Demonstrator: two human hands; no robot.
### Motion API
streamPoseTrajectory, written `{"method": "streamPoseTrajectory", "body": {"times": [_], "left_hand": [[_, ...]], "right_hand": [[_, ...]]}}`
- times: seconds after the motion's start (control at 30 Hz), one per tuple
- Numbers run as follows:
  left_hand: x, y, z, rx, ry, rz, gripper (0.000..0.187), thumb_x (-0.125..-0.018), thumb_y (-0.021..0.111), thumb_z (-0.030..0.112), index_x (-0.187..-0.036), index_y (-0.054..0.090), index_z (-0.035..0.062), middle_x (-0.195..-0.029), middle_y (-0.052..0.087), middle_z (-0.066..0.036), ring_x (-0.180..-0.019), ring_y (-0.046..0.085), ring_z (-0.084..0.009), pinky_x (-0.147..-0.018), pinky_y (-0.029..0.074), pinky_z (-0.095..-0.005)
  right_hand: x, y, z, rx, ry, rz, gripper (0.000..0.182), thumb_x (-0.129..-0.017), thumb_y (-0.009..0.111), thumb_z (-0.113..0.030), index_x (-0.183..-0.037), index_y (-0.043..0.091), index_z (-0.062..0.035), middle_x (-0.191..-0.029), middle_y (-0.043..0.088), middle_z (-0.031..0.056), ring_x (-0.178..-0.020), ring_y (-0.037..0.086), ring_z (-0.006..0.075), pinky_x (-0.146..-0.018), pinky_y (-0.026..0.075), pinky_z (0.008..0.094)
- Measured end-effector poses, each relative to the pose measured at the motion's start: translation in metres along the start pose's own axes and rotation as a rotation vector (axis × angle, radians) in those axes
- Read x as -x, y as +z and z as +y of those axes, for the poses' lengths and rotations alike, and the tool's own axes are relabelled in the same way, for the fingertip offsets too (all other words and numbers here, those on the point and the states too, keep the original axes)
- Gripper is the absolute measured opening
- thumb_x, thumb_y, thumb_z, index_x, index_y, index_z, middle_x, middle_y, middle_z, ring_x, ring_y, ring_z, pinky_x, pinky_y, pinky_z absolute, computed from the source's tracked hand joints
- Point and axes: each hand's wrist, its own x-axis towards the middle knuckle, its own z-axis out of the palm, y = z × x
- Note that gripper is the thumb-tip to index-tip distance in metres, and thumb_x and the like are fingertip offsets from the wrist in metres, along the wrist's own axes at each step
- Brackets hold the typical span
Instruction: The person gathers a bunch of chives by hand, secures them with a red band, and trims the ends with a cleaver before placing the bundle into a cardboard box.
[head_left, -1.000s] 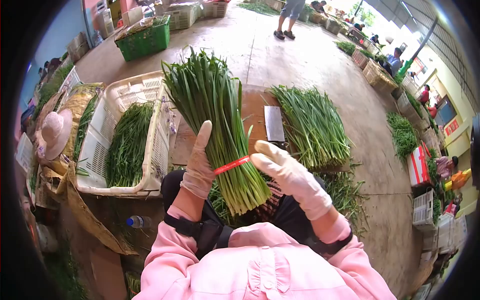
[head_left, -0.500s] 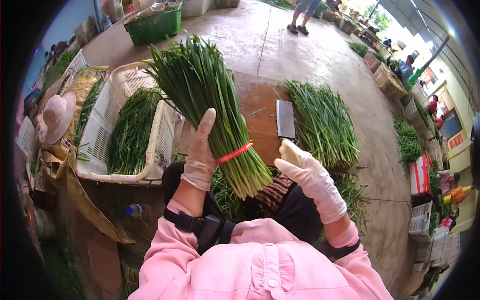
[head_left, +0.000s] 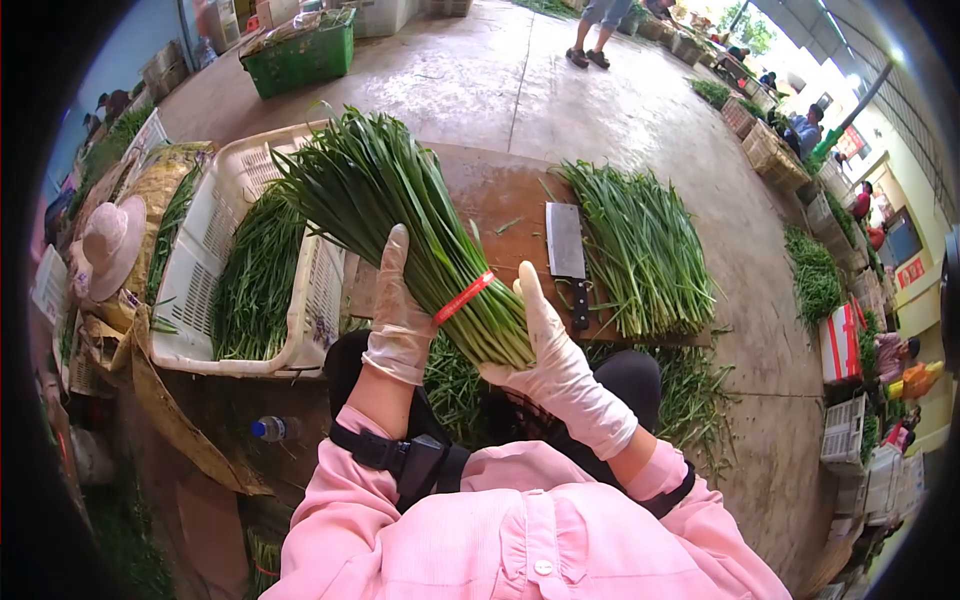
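A thick bunch of garlic chives point(head_left: 390, 190) slants across the middle, leaves toward the upper left. A red band point(head_left: 464, 298) circles it near the pale stem ends. My gloved left hand point(head_left: 400, 330) is closed around its left side, just above and beside the band. At the lower end, my gloved right hand point(head_left: 568, 385) cups the stem ends, thumb up on the right and fingers partly hidden beneath. A cleaver point(head_left: 565, 240) with a black handle lies on the brown board point(head_left: 500, 185). Right of it rests a pile of loose chives point(head_left: 645, 250).
On the left stands a white plastic crate point(head_left: 225, 185) with chives inside. A pink hat point(head_left: 112, 245) sits on a sack beside it. Below are a water bottle point(head_left: 275, 428) and scattered leaves point(head_left: 690, 390). A green crate point(head_left: 298, 62) and a standing person's legs point(head_left: 592, 35) are farther back.
My right hand has moved from the cleaver's handle leftward to the stem ends, leaving the cleaver on the board. The bunch has tilted farther left, its top lower.
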Motion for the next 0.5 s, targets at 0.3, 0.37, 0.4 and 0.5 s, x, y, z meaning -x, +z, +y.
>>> {"method": "streamPoseTrajectory", "body": {"times": [0.3, 0.37, 0.4, 0.5], "left_hand": [[0.000, 0.005, 0.004, -0.143, 0.073, -0.104, 0.052, -0.102, 0.056, 0.046, -0.131, 0.060, 0.0021, -0.114, 0.070, -0.016, -0.099, 0.071, -0.0277, -0.094, 0.059, -0.0462], [0.000, 0.008, -0.001, -0.185, 0.123, -0.177, 0.050, -0.101, 0.060, 0.042, -0.130, 0.060, 0.0017, -0.114, 0.070, -0.016, -0.098, 0.072, -0.0277, -0.091, 0.060, -0.0440], [0.000, 0.006, -0.005, -0.164, 0.095, -0.123, 0.049, -0.100, 0.062, 0.040, -0.130, 0.060, 0.0014, -0.114, 0.070, -0.016, -0.099, 0.072, -0.0280, -0.091, 0.061, -0.0427], [0.005, 0.008, -0.012, -0.157, 0.059, -0.086, 0.048, -0.099, 0.066, 0.034, -0.132, 0.058, 0.0007, -0.115, 0.070, -0.014, -0.100, 0.072, -0.0266, -0.088, 0.061, -0.0389]], "right_hand": [[0.013, -0.065, 0.006, -0.195, 0.367, 0.136, 0.064, -0.089, 0.081, -0.014, -0.145, 0.053, -0.0015, -0.140, 0.060, 0.0168, -0.134, 0.054, 0.0307, -0.113, 0.042, 0.0393], [-0.003, -0.063, -0.015, -0.231, 0.388, 0.078, 0.081, -0.086, 0.085, -0.019, -0.151, 0.042, 0.0027, -0.150, 0.050, 0.0192, -0.143, 0.043, 0.0291, -0.118, 0.034, 0.0385], [-0.009, -0.054, -0.020, -0.194, 0.353, 0.017, 0.091, -0.084, 0.086, -0.021, -0.153, 0.033, 0.0053, -0.154, 0.043, 0.0220, -0.147, 0.036, 0.0294, -0.121, 0.029, 0.0380], [-0.021, -0.019, -0.005, -0.166, 0.227, -0.108, 0.126, -0.075, 0.093, -0.027, -0.159, 0.006, 0.0078, -0.160, 0.030, 0.0258, -0.152, 0.026, 0.0267, -0.123, 0.022, 0.0341]]}}
